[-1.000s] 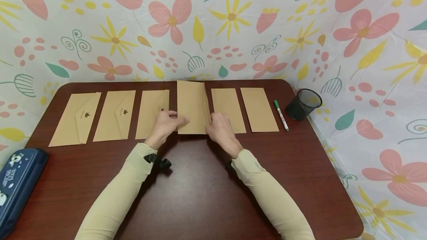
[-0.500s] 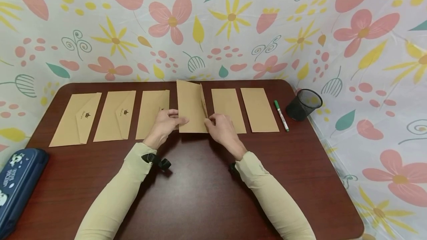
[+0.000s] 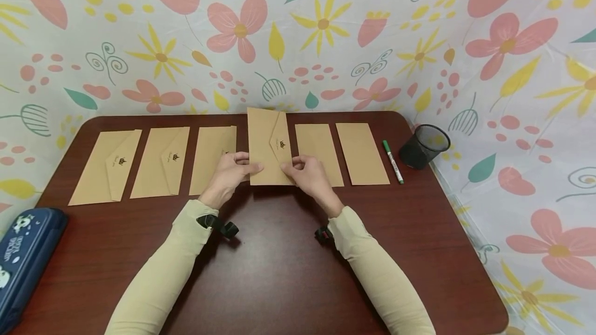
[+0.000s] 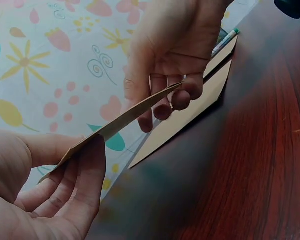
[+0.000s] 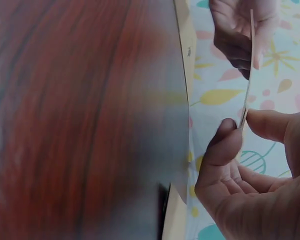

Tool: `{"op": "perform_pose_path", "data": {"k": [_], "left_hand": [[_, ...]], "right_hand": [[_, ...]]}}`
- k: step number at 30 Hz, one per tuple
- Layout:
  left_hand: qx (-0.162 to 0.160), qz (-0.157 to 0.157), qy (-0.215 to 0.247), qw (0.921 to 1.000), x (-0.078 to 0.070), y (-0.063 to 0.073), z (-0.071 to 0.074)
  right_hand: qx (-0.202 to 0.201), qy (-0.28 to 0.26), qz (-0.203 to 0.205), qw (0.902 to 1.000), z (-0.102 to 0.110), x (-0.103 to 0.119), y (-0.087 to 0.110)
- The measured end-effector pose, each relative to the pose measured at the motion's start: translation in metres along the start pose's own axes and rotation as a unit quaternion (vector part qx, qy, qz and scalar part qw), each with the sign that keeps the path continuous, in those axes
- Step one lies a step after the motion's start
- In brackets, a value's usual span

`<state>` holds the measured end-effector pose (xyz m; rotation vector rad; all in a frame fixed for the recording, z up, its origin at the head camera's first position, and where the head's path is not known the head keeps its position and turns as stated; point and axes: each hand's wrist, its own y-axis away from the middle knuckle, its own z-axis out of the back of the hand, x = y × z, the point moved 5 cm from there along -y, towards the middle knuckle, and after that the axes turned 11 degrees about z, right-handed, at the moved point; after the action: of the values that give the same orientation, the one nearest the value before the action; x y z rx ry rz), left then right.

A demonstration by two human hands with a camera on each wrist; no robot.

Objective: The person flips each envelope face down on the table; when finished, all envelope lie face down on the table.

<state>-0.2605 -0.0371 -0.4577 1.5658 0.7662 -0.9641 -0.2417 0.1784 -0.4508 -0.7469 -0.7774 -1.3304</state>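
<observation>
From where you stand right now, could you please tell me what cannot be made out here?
Inside of the held envelope: hidden by its paper, head view.
Small print on its flap: too small to read, head view.
Third envelope from the left, lower right part: behind the left hand, head view.
Blue case, left side: cut off by the picture edge, head view.

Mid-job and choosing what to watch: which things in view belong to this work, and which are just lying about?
Apparently part of the work:
brown envelope, pinched by the left hand and right hand
three envelopes to its left
two brown papers to its right, likely envelopes

Probably just lying about, untouched:
green-capped marker
black mesh cup
blue case
</observation>
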Motion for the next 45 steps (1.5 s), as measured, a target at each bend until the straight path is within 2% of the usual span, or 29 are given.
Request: {"op": "perform_pose_path", "data": {"k": [4, 7, 14, 21, 24, 28, 30, 32, 35, 40, 45], "left_hand": [[-0.006, 0.003, -0.004, 1.0000, 0.003, -0.001, 0.000], [-0.015, 0.008, -0.013, 0.9998, 0.004, 0.000, 0.001], [-0.041, 0.012, -0.056, 0.9975, 0.004, 0.002, 0.001], [-0.087, 0.025, -0.105, 0.9903, 0.005, 0.003, 0.002], [-0.126, -0.005, -0.130, 0.9834, 0.001, 0.006, -0.001], [-0.175, -0.084, -0.183, 0.9639, -0.009, 0.013, -0.012], [-0.176, -0.124, -0.211, 0.9534, -0.014, 0.018, -0.021], [-0.165, -0.154, -0.230, 0.9467, -0.018, 0.022, -0.029], [-0.154, -0.168, -0.240, 0.9438, -0.022, 0.028, -0.037], [-0.160, -0.164, -0.231, 0.9455, -0.024, 0.031, -0.039], [-0.151, -0.131, -0.178, 0.9635, -0.022, 0.031, -0.037]], "right_hand": [[-0.005, -0.070, -0.030, 0.9971, -0.001, -0.002, 0.001], [-0.013, -0.097, -0.043, 0.9942, 0.000, -0.002, 0.001], [-0.041, -0.132, -0.044, 0.9894, 0.003, 0.005, 0.003], [-0.066, -0.147, -0.024, 0.9866, 0.007, 0.017, 0.006], [-0.075, -0.145, -0.022, 0.9864, 0.008, 0.020, 0.006], [-0.085, -0.134, -0.018, 0.9872, 0.007, 0.022, 0.005], [-0.088, -0.128, -0.013, 0.9878, 0.006, 0.024, 0.006], [-0.086, -0.123, -0.003, 0.9887, 0.004, 0.026, 0.006], [-0.080, -0.113, 0.017, 0.9903, 0.002, 0.031, 0.006], [-0.060, -0.116, 0.054, 0.9899, 0.000, 0.038, 0.006], [-0.014, -0.135, 0.088, 0.9869, -0.006, 0.044, 0.007]]}}
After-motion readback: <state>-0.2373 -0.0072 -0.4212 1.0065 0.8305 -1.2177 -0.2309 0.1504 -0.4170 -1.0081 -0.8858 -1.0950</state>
